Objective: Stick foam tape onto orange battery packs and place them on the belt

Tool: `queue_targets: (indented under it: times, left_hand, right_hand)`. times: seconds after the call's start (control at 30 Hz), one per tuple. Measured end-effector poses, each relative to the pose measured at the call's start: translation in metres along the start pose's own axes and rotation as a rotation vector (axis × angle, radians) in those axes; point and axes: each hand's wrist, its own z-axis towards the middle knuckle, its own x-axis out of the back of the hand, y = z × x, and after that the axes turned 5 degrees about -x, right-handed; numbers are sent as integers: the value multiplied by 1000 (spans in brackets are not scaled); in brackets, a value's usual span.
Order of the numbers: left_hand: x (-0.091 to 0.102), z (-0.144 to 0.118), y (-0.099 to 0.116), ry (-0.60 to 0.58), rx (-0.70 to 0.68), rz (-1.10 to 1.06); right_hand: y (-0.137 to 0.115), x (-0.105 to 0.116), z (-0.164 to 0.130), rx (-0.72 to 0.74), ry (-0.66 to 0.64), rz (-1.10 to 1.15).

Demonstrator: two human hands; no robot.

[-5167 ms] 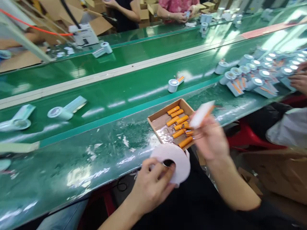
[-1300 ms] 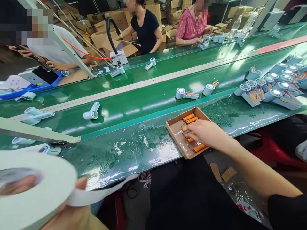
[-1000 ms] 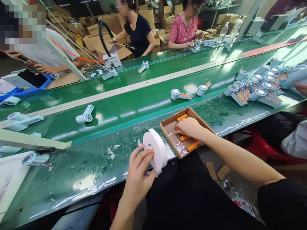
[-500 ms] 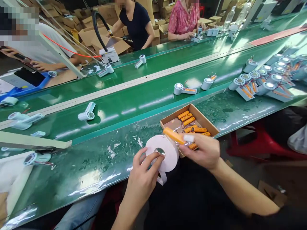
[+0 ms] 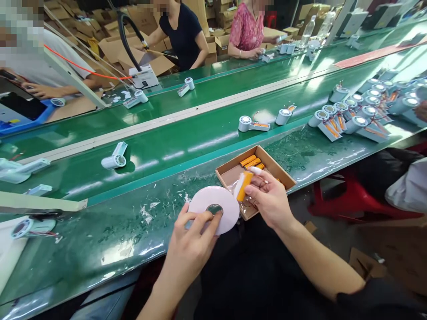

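Tape roll (white) gripped by left hand at counter edge; right hand clamped on orange cell beside cardboard tray.

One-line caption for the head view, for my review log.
Left hand holds a white tape roll at the bench edge; right hand holds an orange cell over a cardboard tray.

Tape roll is showing pale pink-white, the cell held over it is showing orange with a white wrap. Box is reading plain brown cardboard with more orange cells inside. Desk and conveyor belt are showing glossy green, a cream stripe running along the belt.
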Motion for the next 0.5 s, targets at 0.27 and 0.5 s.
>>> queue_targets:
  times: [0.27, 0.5]
  left_hand:
    - [-25, -2, 34, 213, 138, -277]
    - [-5, -17, 14, 187, 153, -301]
  right_hand:
    - [-12, -9, -10, 8, 44, 158]
    - [-27, 14, 3, 145, 150, 200]
